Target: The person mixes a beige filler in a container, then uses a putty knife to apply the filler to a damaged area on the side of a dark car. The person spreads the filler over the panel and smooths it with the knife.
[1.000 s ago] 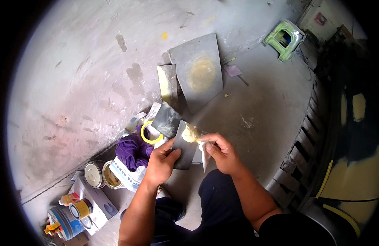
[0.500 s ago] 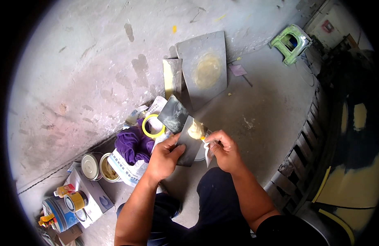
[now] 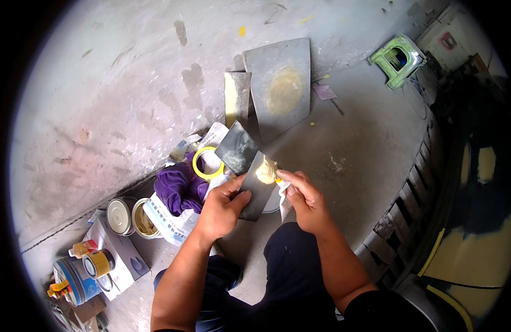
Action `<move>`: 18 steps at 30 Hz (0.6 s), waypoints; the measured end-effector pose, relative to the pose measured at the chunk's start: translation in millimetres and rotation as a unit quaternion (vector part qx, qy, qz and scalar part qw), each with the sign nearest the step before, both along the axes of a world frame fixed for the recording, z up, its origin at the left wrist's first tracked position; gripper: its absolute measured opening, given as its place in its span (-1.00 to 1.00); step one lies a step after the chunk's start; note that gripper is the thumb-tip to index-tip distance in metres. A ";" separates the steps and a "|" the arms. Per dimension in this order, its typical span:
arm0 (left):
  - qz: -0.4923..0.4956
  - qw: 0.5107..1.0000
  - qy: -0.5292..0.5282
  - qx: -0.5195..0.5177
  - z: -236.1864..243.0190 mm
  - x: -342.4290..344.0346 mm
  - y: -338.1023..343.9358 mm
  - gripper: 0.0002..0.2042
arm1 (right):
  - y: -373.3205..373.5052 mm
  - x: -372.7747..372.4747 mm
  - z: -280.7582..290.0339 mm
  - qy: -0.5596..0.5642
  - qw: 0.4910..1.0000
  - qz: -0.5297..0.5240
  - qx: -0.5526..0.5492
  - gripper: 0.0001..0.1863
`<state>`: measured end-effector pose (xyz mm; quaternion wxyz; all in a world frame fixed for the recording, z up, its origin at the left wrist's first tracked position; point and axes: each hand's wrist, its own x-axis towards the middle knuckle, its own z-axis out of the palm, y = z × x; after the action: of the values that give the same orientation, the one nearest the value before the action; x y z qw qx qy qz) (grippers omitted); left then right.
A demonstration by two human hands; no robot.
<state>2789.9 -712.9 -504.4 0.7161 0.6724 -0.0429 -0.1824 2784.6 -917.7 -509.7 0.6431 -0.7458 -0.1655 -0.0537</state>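
My left hand [image 3: 221, 210] grips a dark grey flat plate [image 3: 250, 196] bearing a mound of cream paste [image 3: 266, 171]. Just right of the mound, my right hand [image 3: 308, 199] pinches a crumpled white tube [image 3: 284, 200] with a small yellow tip, which is at the paste's edge; whether they touch is unclear. Behind the plate lies a dark square board [image 3: 235, 146]. A yellow tape roll [image 3: 198, 166], purple cloth [image 3: 178, 191] and printed paper [image 3: 170, 221] lie just left of my hands.
A grey panel [image 3: 280, 58] and narrow strip [image 3: 237, 97] lean on the wall. Cans [image 3: 119, 216], an open tin [image 3: 146, 221] and a bucket [image 3: 76, 282] sit lower left. A green stool [image 3: 385, 72] is upper right, a patched dark bodywork [image 3: 471, 249] right.
Both hands, with the plate and tube, have moved slightly upward in the picture, grips much the same. The background has shifted a little as the view moved.
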 end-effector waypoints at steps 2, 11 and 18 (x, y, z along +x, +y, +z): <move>-0.001 1.000 0.013 -0.005 -2.8 -0.2 1.1 -0.63 | -5.5 0.0 1.6 -0.030 0.997 0.025 -0.063 -0.77; -0.008 1.000 -0.010 0.008 -6.3 -0.1 -0.5 -0.64 | -2.4 1.3 -6.5 -0.069 0.995 -0.009 -0.071 -0.79; -0.011 1.000 -0.006 -0.006 -8.6 1.7 -0.3 -0.64 | -2.6 2.8 -7.3 -0.065 0.991 -0.031 -0.113 -0.81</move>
<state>2791.6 -713.3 -513.0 0.7180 0.6686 -0.0556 -0.1854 2787.4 -920.2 -517.0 0.5405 -0.8135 -0.1889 -0.1023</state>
